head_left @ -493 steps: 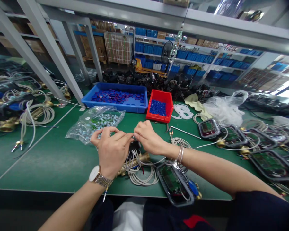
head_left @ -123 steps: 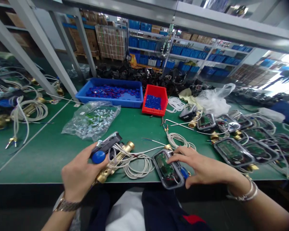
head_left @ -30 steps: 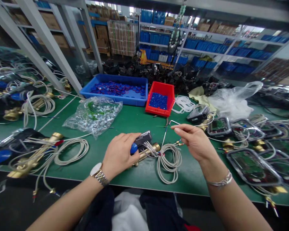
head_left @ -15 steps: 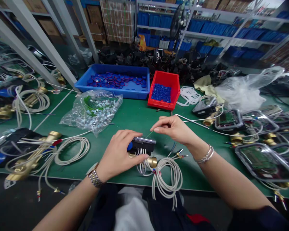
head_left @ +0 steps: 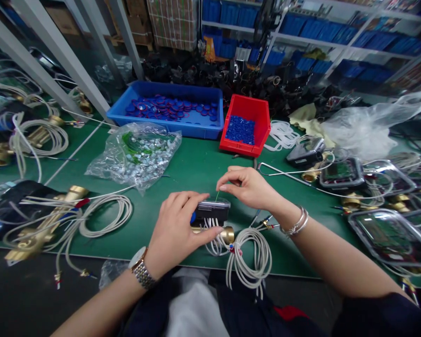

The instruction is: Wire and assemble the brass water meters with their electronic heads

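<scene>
In front of me a black meter housing (head_left: 215, 213) with a clear rim sits on a brass pipe fitting (head_left: 228, 234). My left hand (head_left: 182, 224) is wrapped round its left side, thumb over the brass and fingers along the top. Just above the housing, my right hand (head_left: 247, 187) pinches a thin green wire (head_left: 218, 194) whose lower end reaches the housing's top edge. Grey cable wraps the fitting, and a cable coil (head_left: 250, 257) lies to its right, hanging over the table's front edge. The inside of the housing is hidden from this angle.
Behind the hands lie a clear bag (head_left: 136, 152) of green-wired pieces, a blue tray (head_left: 182, 128) of blue discs and a red bin (head_left: 249, 147) of small blue parts. More meters with cables (head_left: 382, 236) stand at right, others (head_left: 45, 224) at left. A bent metal rod (head_left: 284, 175) lies right.
The green wire has gone from slanted to nearly upright as my right hand shifted slightly left over the housing. My left hand keeps its hold. The whole view has tilted a little downward.
</scene>
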`<state>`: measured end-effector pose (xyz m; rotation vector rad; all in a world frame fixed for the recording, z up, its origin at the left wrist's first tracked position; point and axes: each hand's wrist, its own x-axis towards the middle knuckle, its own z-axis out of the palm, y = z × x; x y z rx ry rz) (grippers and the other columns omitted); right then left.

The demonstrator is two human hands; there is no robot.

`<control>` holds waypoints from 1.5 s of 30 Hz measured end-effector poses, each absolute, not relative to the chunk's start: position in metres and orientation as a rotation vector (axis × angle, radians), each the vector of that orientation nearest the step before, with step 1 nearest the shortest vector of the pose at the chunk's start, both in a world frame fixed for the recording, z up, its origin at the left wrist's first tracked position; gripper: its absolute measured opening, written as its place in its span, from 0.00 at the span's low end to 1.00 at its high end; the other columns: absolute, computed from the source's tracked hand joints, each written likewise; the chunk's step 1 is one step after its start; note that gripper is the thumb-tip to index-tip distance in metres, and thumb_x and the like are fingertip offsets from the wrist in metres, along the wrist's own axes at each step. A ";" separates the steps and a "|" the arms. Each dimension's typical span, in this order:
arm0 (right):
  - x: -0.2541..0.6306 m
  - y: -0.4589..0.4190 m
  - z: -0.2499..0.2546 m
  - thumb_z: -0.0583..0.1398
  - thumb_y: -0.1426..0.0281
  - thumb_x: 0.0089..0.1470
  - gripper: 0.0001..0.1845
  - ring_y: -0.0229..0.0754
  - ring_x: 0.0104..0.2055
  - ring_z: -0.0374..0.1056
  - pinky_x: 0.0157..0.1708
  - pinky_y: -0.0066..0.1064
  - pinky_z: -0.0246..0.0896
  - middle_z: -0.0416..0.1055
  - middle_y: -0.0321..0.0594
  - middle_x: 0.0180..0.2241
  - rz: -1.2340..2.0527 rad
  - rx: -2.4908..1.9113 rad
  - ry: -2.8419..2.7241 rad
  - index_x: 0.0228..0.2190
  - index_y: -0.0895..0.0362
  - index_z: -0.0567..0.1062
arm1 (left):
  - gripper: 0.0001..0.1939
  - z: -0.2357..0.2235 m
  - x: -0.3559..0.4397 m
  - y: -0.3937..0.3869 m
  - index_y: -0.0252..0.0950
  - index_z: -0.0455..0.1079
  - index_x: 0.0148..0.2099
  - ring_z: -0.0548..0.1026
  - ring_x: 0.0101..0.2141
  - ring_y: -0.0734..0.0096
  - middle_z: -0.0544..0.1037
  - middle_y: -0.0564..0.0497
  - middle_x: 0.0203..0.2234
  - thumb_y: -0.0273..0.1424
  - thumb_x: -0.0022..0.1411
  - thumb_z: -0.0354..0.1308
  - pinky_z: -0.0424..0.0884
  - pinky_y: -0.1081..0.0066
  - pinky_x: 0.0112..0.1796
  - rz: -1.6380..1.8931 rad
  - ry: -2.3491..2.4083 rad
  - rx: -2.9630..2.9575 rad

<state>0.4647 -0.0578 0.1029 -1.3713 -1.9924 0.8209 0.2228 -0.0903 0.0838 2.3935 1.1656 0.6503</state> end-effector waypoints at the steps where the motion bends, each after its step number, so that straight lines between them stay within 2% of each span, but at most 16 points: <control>1: 0.464 -0.059 0.104 0.65 0.73 0.59 0.06 0.36 0.29 0.59 0.32 0.30 0.50 0.62 0.31 0.25 0.814 -1.374 -2.011 0.33 0.55 0.84 | 0.33 0.084 0.223 -0.090 0.44 0.68 0.61 0.70 0.52 0.52 0.74 0.45 0.52 0.54 0.59 0.64 0.67 0.52 0.52 0.644 1.168 2.393; 10: 0.455 -0.067 0.117 0.63 0.75 0.61 0.07 0.37 0.33 0.65 0.34 0.29 0.53 0.65 0.33 0.27 0.729 -1.304 -2.217 0.34 0.55 0.83 | 0.33 0.083 0.223 -0.091 0.44 0.68 0.60 0.70 0.52 0.51 0.75 0.45 0.52 0.55 0.59 0.64 0.68 0.52 0.52 0.652 1.163 2.395; 12: 0.453 -0.068 0.121 0.64 0.72 0.61 0.06 0.37 0.33 0.65 0.34 0.29 0.54 0.67 0.34 0.29 0.761 -1.249 -2.282 0.38 0.55 0.82 | 0.36 0.083 0.221 -0.090 0.43 0.66 0.62 0.70 0.52 0.52 0.74 0.45 0.53 0.56 0.58 0.64 0.68 0.53 0.52 0.649 1.146 2.397; 14: 0.452 -0.068 0.122 0.62 0.70 0.63 0.09 0.38 0.36 0.67 0.37 0.29 0.56 0.71 0.36 0.33 0.795 -1.212 -2.289 0.45 0.56 0.80 | 0.38 0.083 0.218 -0.087 0.41 0.63 0.64 0.71 0.52 0.54 0.75 0.44 0.53 0.54 0.59 0.64 0.69 0.55 0.52 0.703 1.131 2.391; 16: 0.450 -0.068 0.122 0.58 0.71 0.66 0.11 0.40 0.39 0.68 0.41 0.30 0.58 0.74 0.39 0.38 0.768 -1.250 -2.215 0.49 0.57 0.75 | 0.34 0.085 0.213 -0.080 0.40 0.63 0.63 0.72 0.51 0.57 0.76 0.45 0.52 0.49 0.62 0.65 0.69 0.57 0.52 0.832 1.121 2.434; 17: 0.449 -0.068 0.121 0.56 0.73 0.67 0.11 0.40 0.40 0.68 0.41 0.31 0.58 0.74 0.40 0.39 0.742 -1.284 -2.174 0.49 0.58 0.74 | 0.29 0.086 0.210 -0.076 0.40 0.66 0.61 0.73 0.49 0.59 0.78 0.46 0.50 0.44 0.63 0.65 0.70 0.59 0.51 0.904 1.091 2.496; 20: 0.443 -0.069 0.118 0.57 0.77 0.65 0.10 0.39 0.36 0.66 0.38 0.30 0.57 0.72 0.37 0.34 0.698 -1.318 -2.144 0.47 0.59 0.73 | 0.14 0.093 0.206 -0.064 0.42 0.73 0.52 0.75 0.43 0.64 0.81 0.51 0.42 0.32 0.65 0.65 0.70 0.60 0.48 1.001 0.804 2.817; 25: 0.434 -0.073 0.118 0.57 0.82 0.61 0.12 0.37 0.34 0.64 0.37 0.28 0.56 0.73 0.37 0.35 0.696 -1.200 -2.239 0.44 0.59 0.73 | 0.09 0.110 0.217 -0.055 0.40 0.75 0.48 0.75 0.40 0.66 0.82 0.53 0.39 0.24 0.67 0.60 0.69 0.61 0.46 0.922 0.303 3.207; 29: 0.435 -0.077 0.121 0.56 0.83 0.59 0.13 0.38 0.36 0.65 0.39 0.29 0.57 0.72 0.38 0.36 0.701 -1.160 -2.263 0.43 0.59 0.73 | 0.07 0.116 0.229 -0.054 0.38 0.75 0.45 0.74 0.39 0.66 0.81 0.52 0.37 0.24 0.70 0.56 0.68 0.60 0.49 0.742 0.203 3.314; 34: 0.457 -0.082 0.122 0.61 0.74 0.61 0.07 0.35 0.26 0.58 0.29 0.28 0.52 0.62 0.28 0.23 0.849 -1.392 -1.975 0.42 0.57 0.75 | 0.04 0.114 0.226 -0.065 0.38 0.71 0.43 0.71 0.44 0.63 0.81 0.52 0.41 0.28 0.72 0.55 0.67 0.61 0.47 0.705 0.464 2.809; 37: 0.469 -0.093 0.120 0.64 0.69 0.60 0.05 0.34 0.26 0.59 0.29 0.27 0.54 0.64 0.29 0.24 1.009 -1.358 -1.649 0.36 0.58 0.75 | 0.06 0.111 0.220 -0.083 0.39 0.69 0.42 0.71 0.41 0.68 0.79 0.53 0.37 0.26 0.72 0.52 0.67 0.66 0.44 0.725 0.602 2.361; 40: 0.472 -0.113 0.118 0.66 0.63 0.60 0.11 0.33 0.27 0.61 0.30 0.26 0.58 0.67 0.31 0.25 1.248 -1.194 -1.256 0.31 0.58 0.75 | 0.05 0.106 0.215 -0.101 0.39 0.69 0.42 0.70 0.38 0.70 0.75 0.54 0.34 0.27 0.72 0.53 0.66 0.69 0.41 0.789 0.678 2.153; 45: 0.461 -0.147 0.115 0.68 0.66 0.59 0.12 0.30 0.26 0.69 0.26 0.21 0.65 0.76 0.36 0.33 1.469 -1.006 -0.903 0.43 0.56 0.78 | 0.02 0.103 0.218 -0.118 0.39 0.70 0.41 0.71 0.37 0.70 0.76 0.54 0.34 0.27 0.69 0.57 0.66 0.68 0.41 0.912 0.787 2.102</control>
